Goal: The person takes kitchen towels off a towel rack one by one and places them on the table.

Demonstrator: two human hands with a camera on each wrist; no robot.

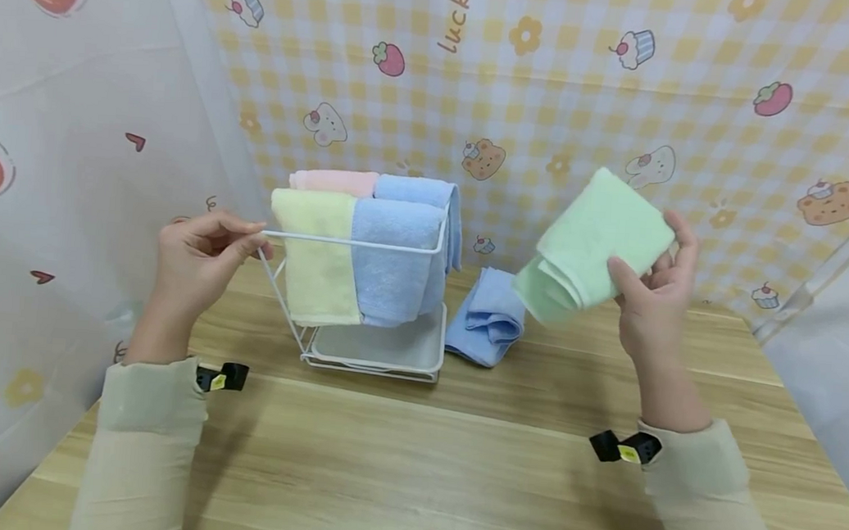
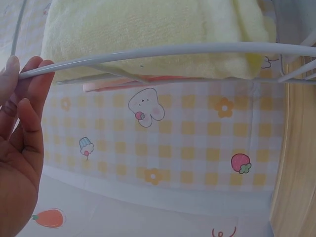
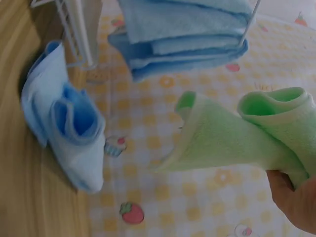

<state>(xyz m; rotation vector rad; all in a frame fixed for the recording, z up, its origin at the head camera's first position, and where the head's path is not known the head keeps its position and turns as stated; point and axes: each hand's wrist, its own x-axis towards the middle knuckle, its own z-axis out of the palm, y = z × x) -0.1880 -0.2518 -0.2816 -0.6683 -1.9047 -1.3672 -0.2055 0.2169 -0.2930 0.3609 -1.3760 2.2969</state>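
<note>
My left hand (image 1: pixel 203 254) pinches the front left corner of a white wire towel rack (image 1: pixel 323 239) between thumb and fingers. Over the rack's bars hang a yellow towel (image 1: pixel 316 270) and a blue towel (image 1: pixel 395 263) in front, with a pink towel (image 1: pixel 334 181) and another blue one (image 1: pixel 415 188) behind. To the right of the rack, my right hand (image 1: pixel 654 302) grips a folded light green towel (image 1: pixel 604 232), raised above the table. In the right wrist view the green towel (image 3: pixel 222 133) shows its loose, curled folds.
A crumpled blue towel (image 1: pixel 491 315) lies on the wooden table (image 1: pixel 381 459), just right of the rack. At the rack's base sits a pale tray (image 1: pixel 389 349). A yellow checked curtain (image 1: pixel 554 102) closes off the back, and white printed cloth (image 1: pixel 53 190) stands at the left.
</note>
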